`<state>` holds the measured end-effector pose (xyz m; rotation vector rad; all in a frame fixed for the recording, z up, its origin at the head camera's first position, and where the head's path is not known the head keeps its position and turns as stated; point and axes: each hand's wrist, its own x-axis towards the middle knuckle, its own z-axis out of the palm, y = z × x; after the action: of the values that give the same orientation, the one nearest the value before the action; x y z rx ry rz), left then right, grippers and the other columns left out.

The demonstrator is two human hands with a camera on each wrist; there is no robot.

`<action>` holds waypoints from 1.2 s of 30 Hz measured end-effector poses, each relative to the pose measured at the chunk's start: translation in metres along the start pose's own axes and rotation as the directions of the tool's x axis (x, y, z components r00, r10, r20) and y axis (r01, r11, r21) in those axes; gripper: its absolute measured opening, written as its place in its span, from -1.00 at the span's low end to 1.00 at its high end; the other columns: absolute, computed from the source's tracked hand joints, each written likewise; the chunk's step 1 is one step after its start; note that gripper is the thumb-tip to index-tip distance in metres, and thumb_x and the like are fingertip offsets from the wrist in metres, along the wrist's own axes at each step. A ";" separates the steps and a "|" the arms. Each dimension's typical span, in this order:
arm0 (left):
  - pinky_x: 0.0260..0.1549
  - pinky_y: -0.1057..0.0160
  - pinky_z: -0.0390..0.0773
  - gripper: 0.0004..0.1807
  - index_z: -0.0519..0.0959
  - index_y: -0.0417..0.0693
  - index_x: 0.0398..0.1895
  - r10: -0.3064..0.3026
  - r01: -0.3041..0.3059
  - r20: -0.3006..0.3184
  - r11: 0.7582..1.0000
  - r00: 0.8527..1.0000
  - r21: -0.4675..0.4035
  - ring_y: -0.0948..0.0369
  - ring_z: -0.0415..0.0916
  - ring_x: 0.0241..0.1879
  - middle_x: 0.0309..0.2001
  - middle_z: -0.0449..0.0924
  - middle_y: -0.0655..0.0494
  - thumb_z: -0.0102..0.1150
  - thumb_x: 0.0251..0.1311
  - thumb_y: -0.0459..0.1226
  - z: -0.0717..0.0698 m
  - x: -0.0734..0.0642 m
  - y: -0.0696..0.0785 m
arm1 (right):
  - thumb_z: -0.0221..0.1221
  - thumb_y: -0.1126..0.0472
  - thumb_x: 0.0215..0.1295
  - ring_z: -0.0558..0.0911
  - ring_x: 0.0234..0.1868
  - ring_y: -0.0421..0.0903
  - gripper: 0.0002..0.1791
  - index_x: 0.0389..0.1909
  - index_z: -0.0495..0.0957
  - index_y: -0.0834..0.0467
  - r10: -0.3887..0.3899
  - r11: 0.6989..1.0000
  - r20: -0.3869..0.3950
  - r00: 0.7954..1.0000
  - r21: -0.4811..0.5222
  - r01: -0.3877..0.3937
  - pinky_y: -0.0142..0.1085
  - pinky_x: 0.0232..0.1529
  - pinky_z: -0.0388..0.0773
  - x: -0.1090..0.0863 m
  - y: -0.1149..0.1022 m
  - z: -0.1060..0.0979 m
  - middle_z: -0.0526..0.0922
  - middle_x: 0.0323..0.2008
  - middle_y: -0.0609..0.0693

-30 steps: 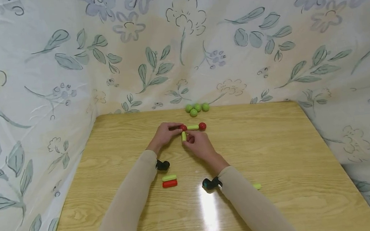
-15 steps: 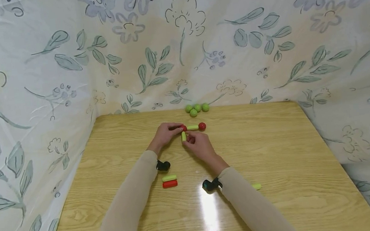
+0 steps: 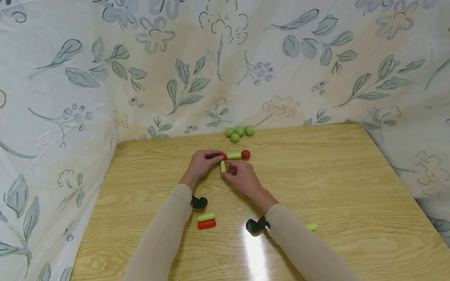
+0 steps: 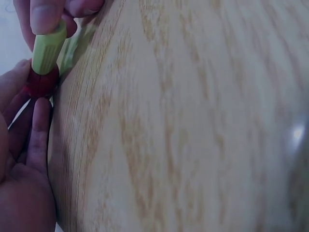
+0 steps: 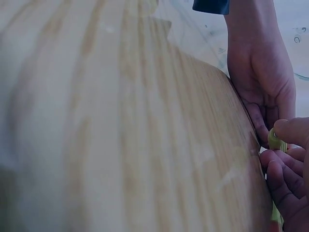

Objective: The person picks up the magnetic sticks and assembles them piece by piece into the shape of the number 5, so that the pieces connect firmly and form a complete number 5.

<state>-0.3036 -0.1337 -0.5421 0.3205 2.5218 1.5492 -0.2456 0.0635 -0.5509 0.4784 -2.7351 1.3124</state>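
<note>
Left hand, 1: thumb and fingers pinch the left ball, red. Right hand, 1: fingertips and thumb pinch the stick, yellow-green, by its near end. Stick location: near side of the left ball, far end meeting it. Possible faults, 2: an off-line push by the right hand could turn the ball and skew the crosspiece; a weak left pinch could let the ball slip. Stick's long axis: pointing away from the person, roughly square to the crosspiece.
</note>
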 end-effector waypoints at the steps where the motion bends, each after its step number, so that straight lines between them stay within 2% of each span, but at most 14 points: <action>1: 0.34 0.02 0.51 -0.63 0.78 -0.04 0.24 -0.001 0.001 -0.001 1.000 1.000 0.001 0.06 0.60 0.29 0.17 0.77 0.03 0.38 0.51 -0.10 0.000 0.000 0.000 | 0.46 0.20 0.45 0.68 -0.26 -0.16 -0.56 0.27 0.70 0.26 -0.002 1.000 0.000 1.000 0.000 0.002 -0.22 -0.14 0.69 0.000 0.000 0.000 0.74 -0.26 -0.02; 17: 0.36 0.04 0.50 -0.63 0.77 -0.03 0.25 -0.016 0.016 -0.001 1.000 1.000 0.010 0.08 0.59 0.30 0.16 0.77 0.07 0.38 0.51 -0.10 0.001 0.001 -0.003 | 0.45 0.21 0.44 0.71 -0.25 -0.15 -0.60 0.23 0.72 0.26 0.004 1.000 -0.018 1.000 0.023 -0.004 -0.19 -0.12 0.72 -0.002 -0.003 -0.005 0.76 -0.24 -0.02; 24: 0.35 0.02 0.50 -0.63 0.78 -0.03 0.25 -0.009 0.010 -0.005 1.000 1.000 0.019 0.06 0.59 0.28 0.19 0.75 0.05 0.38 0.51 -0.10 0.001 0.001 -0.003 | 0.38 0.24 0.50 0.73 -0.21 -0.11 -0.66 0.21 0.73 0.27 0.035 0.998 -0.046 0.998 0.055 -0.032 -0.17 -0.10 0.73 0.001 -0.003 -0.019 0.77 -0.20 -0.01; 32: 0.32 -0.02 0.52 -0.60 0.75 -0.06 0.29 -0.001 0.001 0.004 1.000 1.000 0.023 0.02 0.60 0.27 0.22 0.73 0.00 0.37 0.52 -0.09 0.000 -0.002 0.001 | 0.35 0.25 0.53 0.73 -0.19 -0.05 -0.66 0.21 0.71 0.33 -0.014 0.999 -0.083 0.996 0.051 0.018 -0.12 -0.10 0.73 0.014 0.002 -0.039 0.76 -0.17 0.04; 36: 0.32 -0.01 0.52 -0.59 0.75 -0.05 0.29 0.000 0.000 0.002 1.000 1.000 0.025 0.03 0.60 0.27 0.23 0.73 0.00 0.38 0.51 -0.09 -0.001 -0.001 0.001 | 0.35 0.25 0.53 0.71 -0.16 -0.03 -0.68 0.18 0.72 0.33 0.005 0.999 -0.106 0.994 0.042 -0.001 -0.11 -0.07 0.71 0.022 0.006 -0.049 0.75 -0.17 0.05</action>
<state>-0.3024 -0.1341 -0.5405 0.3253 2.5422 1.5174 -0.2713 0.0994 -0.5197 0.3956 -2.6282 1.3571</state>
